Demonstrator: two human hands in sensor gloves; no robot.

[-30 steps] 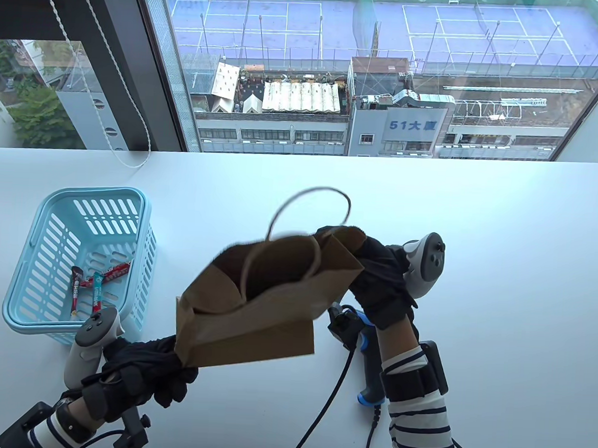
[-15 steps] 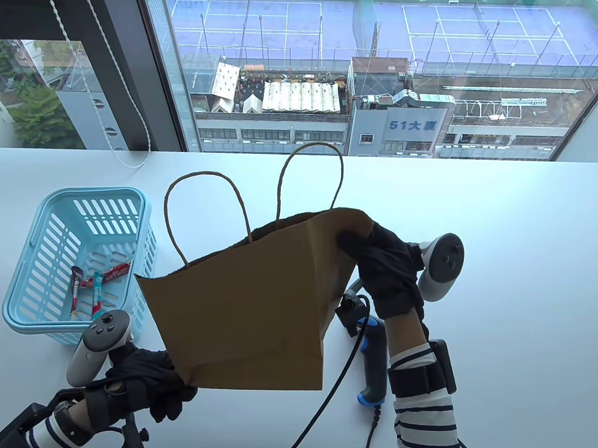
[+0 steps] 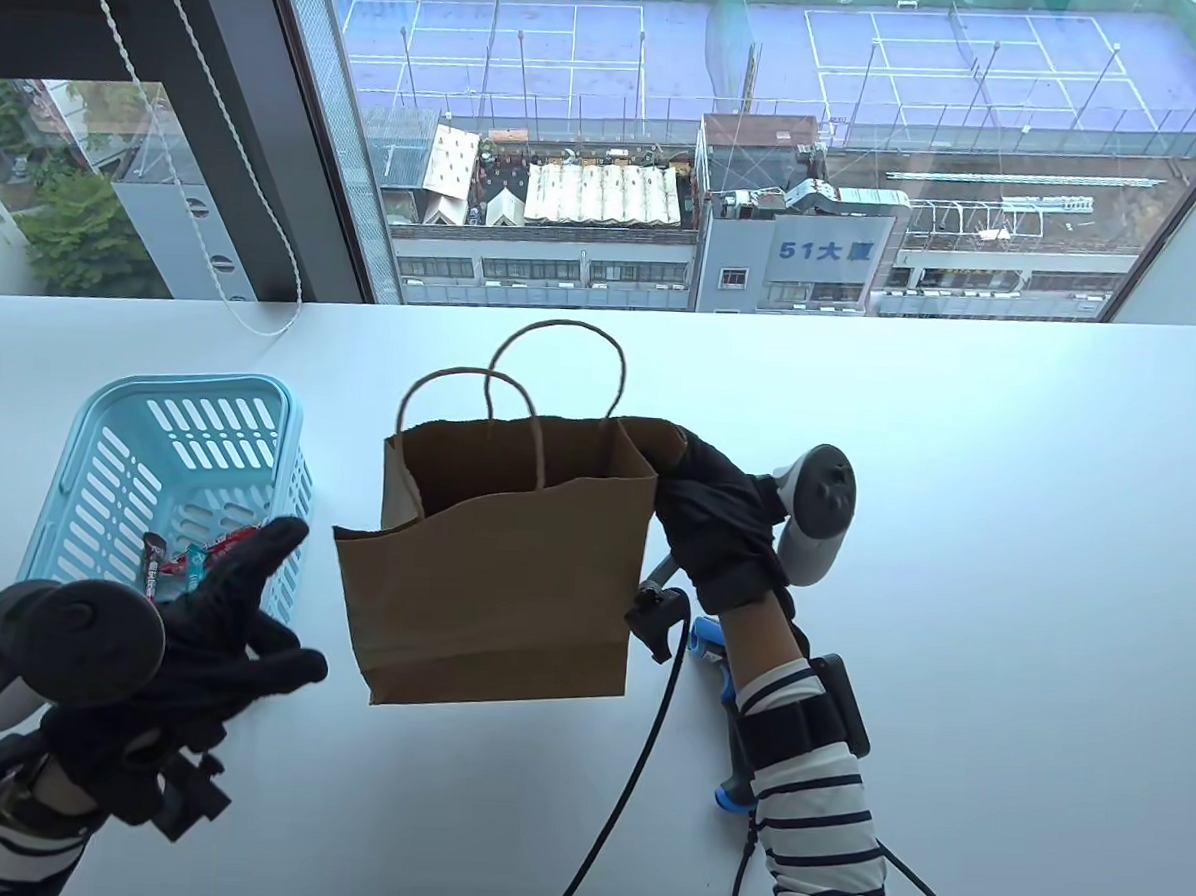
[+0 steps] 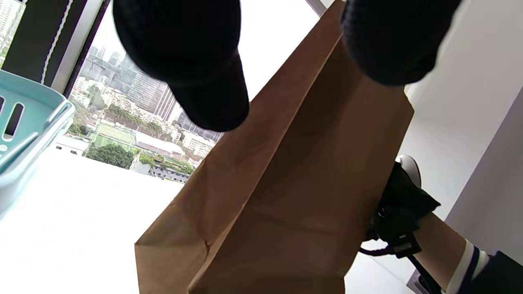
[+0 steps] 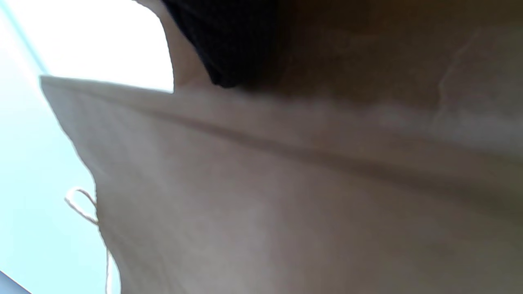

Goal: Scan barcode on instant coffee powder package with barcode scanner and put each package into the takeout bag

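Right hand (image 3: 719, 529) pinching bag (image 3: 496, 573) at its right rim corner, mouth up; left hand (image 3: 224, 619) spread, holding nothing, just left of bag. Sachets (image 3: 186, 562) in basket (image 3: 107, 462) just beyond left fingertips, nearer that hand, long axes crossed. Scanner (image 3: 735, 696) mostly hidden under right forearm; barcodes too small to read; bag's inside partly unseen
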